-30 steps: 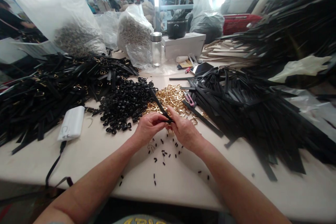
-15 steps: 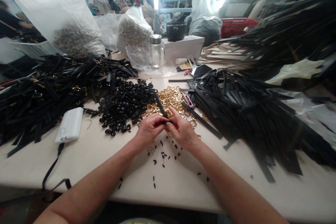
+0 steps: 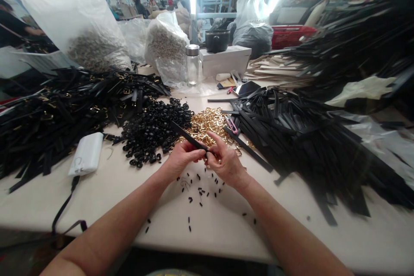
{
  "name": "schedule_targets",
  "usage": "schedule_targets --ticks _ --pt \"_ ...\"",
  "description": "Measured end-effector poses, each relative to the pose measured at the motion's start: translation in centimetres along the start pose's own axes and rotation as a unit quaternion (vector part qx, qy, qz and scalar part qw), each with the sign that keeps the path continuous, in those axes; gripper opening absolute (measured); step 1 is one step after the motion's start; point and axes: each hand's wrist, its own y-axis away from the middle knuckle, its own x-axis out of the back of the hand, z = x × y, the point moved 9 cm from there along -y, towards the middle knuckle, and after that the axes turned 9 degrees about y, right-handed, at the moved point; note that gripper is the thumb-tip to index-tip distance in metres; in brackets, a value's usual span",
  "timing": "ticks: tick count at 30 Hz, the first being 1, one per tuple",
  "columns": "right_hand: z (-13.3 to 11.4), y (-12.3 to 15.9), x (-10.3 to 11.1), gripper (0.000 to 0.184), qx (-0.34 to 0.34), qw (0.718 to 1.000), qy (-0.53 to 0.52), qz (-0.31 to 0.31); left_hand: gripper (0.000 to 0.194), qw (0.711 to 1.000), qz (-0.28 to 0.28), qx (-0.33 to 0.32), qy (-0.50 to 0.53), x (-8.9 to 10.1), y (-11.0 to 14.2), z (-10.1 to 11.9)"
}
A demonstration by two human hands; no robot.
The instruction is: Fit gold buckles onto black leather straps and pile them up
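Note:
A black strap (image 3: 187,136) is pinched between my two hands, its long free end pointing up and to the left. My left hand (image 3: 181,158) grips it with the thumb laid along it. Thumb and fingers of my right hand (image 3: 226,163) close on its near end, while the index finger sticks out forward. Whatever lies at that near end is hidden by my fingers. Just beyond my hands lies a heap of gold buckles (image 3: 210,121). To its left is a pile of small black loops (image 3: 153,127). Several tiny black pieces (image 3: 201,192) are scattered below my hands.
Black straps (image 3: 284,129) are heaped at the right, with pink-handled snips (image 3: 232,125) at their edge. Buckled straps (image 3: 80,99) pile up at the left, behind a white power bank (image 3: 86,153). A glass bottle (image 3: 192,67) and a white box (image 3: 224,60) stand at the back.
The strap's free end has swung to the left and lower. My left hand has shifted slightly, its thumb now lying along the strap. My right hand stays nearly in place.

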Motion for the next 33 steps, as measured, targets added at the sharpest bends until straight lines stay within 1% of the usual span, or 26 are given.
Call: schedule_targets --ticks 2,5,6,7,9,11,14,17,21,25,27,30,33 --pt "0.4 0.0 -0.2 0.056 -0.027 0.999 -0.017 -0.013 0.024 1.000 0.001 -0.006 -0.022 0.0 0.1 0.2" --pt "1.1 0.2 -1.1 0.029 -0.086 0.992 -0.063 -0.064 0.021 0.999 0.018 -0.020 -0.044 0.1 0.3 0.7" --pt "1.2 0.3 -1.4 0.022 -0.105 0.988 -0.077 -0.082 0.020 0.998 0.022 -0.026 -0.048 0.1 0.3 0.9" --pt "1.2 0.3 -1.5 0.019 -0.120 0.985 -0.084 -0.096 0.019 0.998 0.022 -0.031 -0.049 0.1 0.3 1.0" --pt "1.0 0.4 -1.4 0.020 -0.130 0.984 -0.076 -0.100 0.018 0.998 0.017 -0.036 -0.046 0.1 0.3 1.1" --pt "0.6 0.2 -1.0 0.020 -0.117 0.988 -0.055 -0.089 0.019 0.999 0.005 -0.030 -0.031 0.1 0.3 0.9" --pt "0.4 0.0 -0.6 0.021 -0.100 0.991 -0.046 -0.080 0.024 0.999 -0.013 0.017 0.024 0.2 0.1 0.0" --pt "0.5 -0.1 -0.4 0.022 -0.092 0.993 -0.031 -0.070 0.027 0.993 -0.007 0.079 0.092 0.4 -0.1 -1.1" --pt "0.5 -0.1 -0.6 0.021 -0.087 0.993 -0.022 -0.079 0.015 0.974 0.013 0.145 0.171 0.4 0.0 -2.3" --pt "0.8 0.0 -1.1 0.019 -0.098 0.990 -0.034 -0.096 0.004 0.943 0.046 0.208 0.254 0.2 0.7 -3.3" --pt "1.0 0.0 -1.3 0.019 -0.100 0.989 -0.045 -0.101 0.003 0.935 0.043 0.216 0.279 -0.1 0.9 -3.3" --pt "1.2 0.1 -1.3 0.019 -0.099 0.989 -0.043 -0.106 0.003 0.929 0.026 0.211 0.303 -0.5 1.0 -3.1" --pt "1.1 0.0 -0.9 0.019 -0.088 0.992 -0.001 -0.095 0.008 0.935 0.021 0.200 0.293 -0.5 1.0 -3.0"
